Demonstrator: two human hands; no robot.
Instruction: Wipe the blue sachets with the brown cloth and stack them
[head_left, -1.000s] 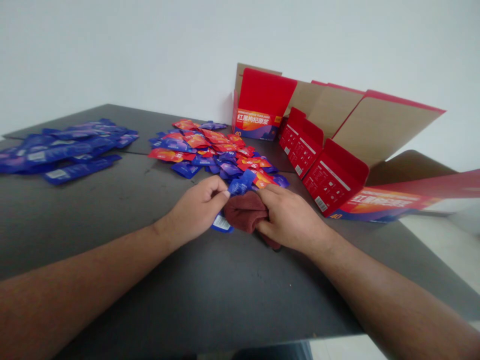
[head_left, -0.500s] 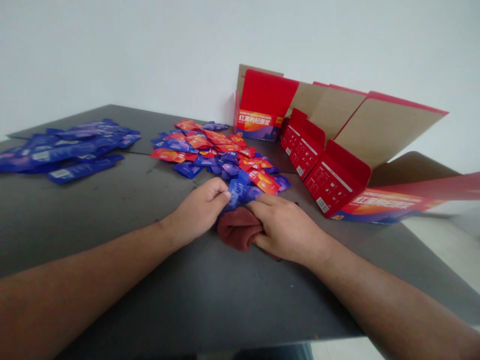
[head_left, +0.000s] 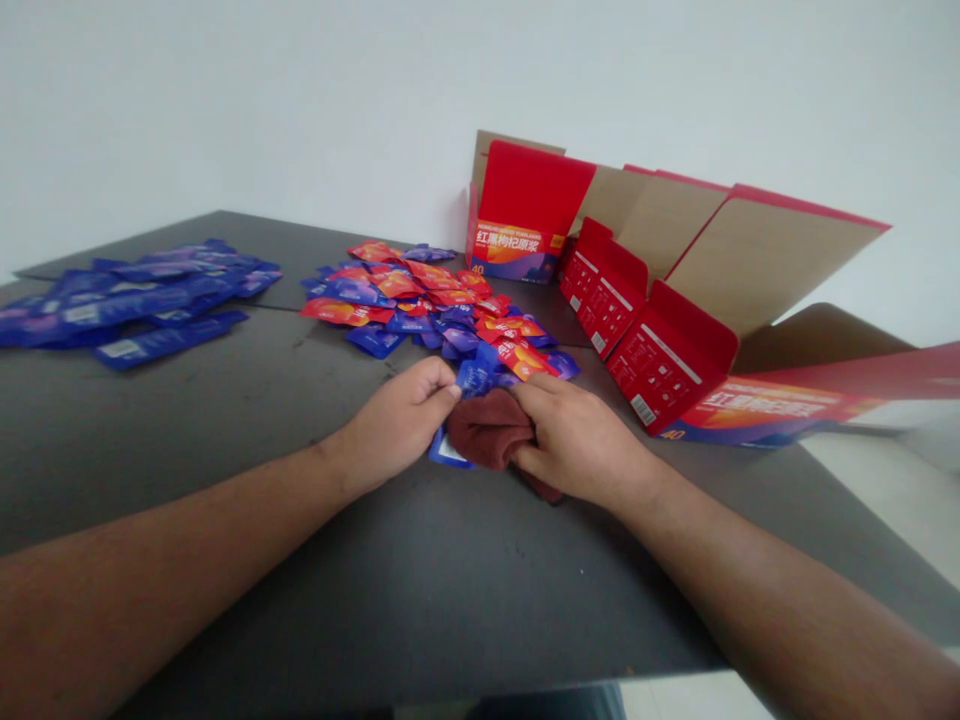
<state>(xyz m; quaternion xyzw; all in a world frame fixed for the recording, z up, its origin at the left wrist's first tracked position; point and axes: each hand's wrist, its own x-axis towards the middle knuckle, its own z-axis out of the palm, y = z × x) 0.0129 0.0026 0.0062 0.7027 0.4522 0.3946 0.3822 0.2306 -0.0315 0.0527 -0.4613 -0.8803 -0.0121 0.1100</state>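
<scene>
My left hand is closed, thumb and fingers pinching the left edge of a blue sachet. Its lower end, with a pale label, shows below my fingers. A brown cloth is bunched in my right hand and lies against the sachet, covering its middle part. My right fingertips are partly hidden by the cloth. Just beyond both hands spreads a mixed pile of red and blue sachets.
Several blue sachets are heaped at the left on the dark table. Red cartons with raised flaps line the right side: one at the back, others nearer, and an open one at the far right. A white wall stands behind.
My right hand has shifted the cloth slightly up and across the sachet, and the sachet's lower end now shows. My left hand keeps its pinch in the same place.
</scene>
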